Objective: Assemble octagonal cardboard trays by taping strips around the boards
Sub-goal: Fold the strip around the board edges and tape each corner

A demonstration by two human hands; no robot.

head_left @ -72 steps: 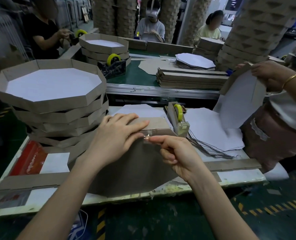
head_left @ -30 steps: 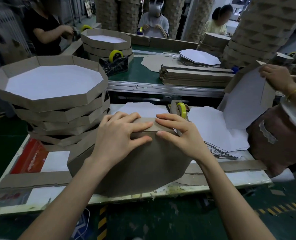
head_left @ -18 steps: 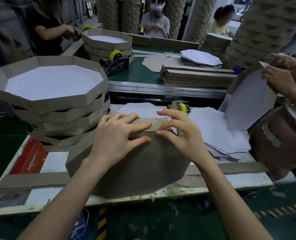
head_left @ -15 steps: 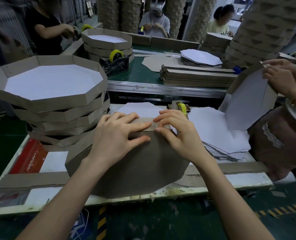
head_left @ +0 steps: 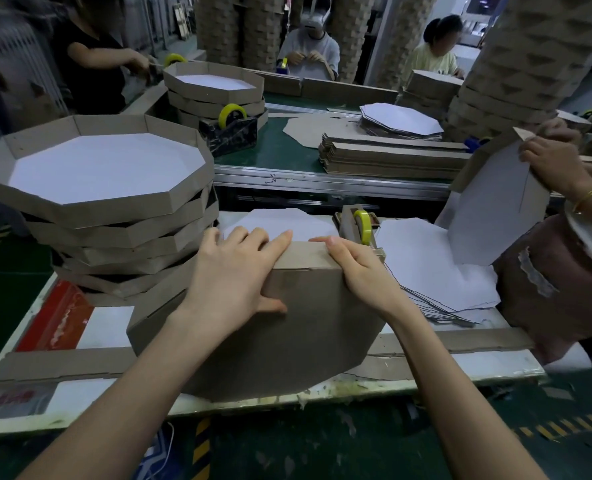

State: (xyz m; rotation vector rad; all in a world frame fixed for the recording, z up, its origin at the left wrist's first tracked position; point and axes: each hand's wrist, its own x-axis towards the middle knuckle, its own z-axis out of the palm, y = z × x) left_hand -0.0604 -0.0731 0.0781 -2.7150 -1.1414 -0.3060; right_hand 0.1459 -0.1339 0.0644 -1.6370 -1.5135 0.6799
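- The left hand (head_left: 232,275) lay flat over the top edge of the unfinished tray (head_left: 305,334). Its fingers were stretched across the strip (head_left: 305,259) and its thumb was spread on the brown face, pressing and not clasping.
- The right hand (head_left: 360,271) covered the strip's right upper corner with its fingers close together and lightly bent. Its thumb was hidden, so I could not tell whether it pressed or gripped.
- The tray stood tilted on the worktable (head_left: 495,367), its brown underside toward the camera. Its inner face and far edge were out of sight.
- Any tape on the joint could not be made out.
- The tape dispenser (head_left: 358,223) stood just behind the right hand, its base partly hidden.
- The stack of finished trays (head_left: 107,209) stood at left, its lower trays partly hidden behind the left hand and the tray.
- A neighbour's hand (head_left: 554,164) held a white-faced board (head_left: 491,209) at the right; the arm was cut off by the frame.
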